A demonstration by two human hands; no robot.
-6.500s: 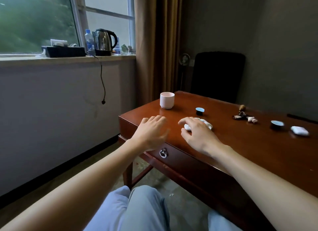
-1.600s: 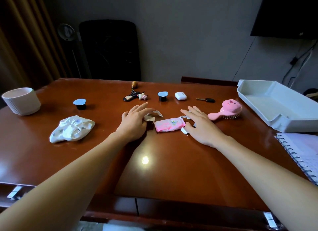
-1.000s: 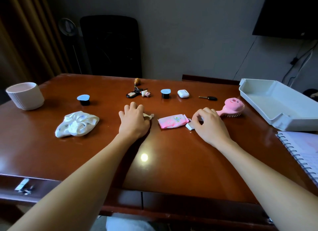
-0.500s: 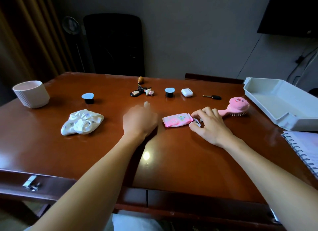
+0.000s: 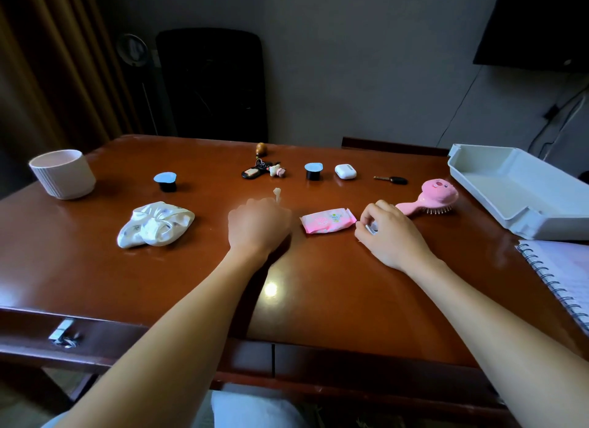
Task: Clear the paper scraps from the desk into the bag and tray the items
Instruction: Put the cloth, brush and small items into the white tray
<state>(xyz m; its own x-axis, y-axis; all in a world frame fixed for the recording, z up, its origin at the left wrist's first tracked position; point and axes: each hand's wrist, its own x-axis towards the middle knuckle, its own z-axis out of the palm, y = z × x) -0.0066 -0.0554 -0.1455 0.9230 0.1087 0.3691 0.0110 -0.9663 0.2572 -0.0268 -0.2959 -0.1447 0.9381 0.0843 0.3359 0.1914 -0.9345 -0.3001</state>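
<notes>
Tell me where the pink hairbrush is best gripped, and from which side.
Grip the pink hairbrush by its slim handle, probably from above, at the end nearest the right hand. The handle points toward that hand and lies free; the bulky head rests on its bristles.

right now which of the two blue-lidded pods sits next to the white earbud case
The right-hand pod, standing just left of the earbud case. The other pod stands apart from it, nearer the ribbed cup.
</notes>
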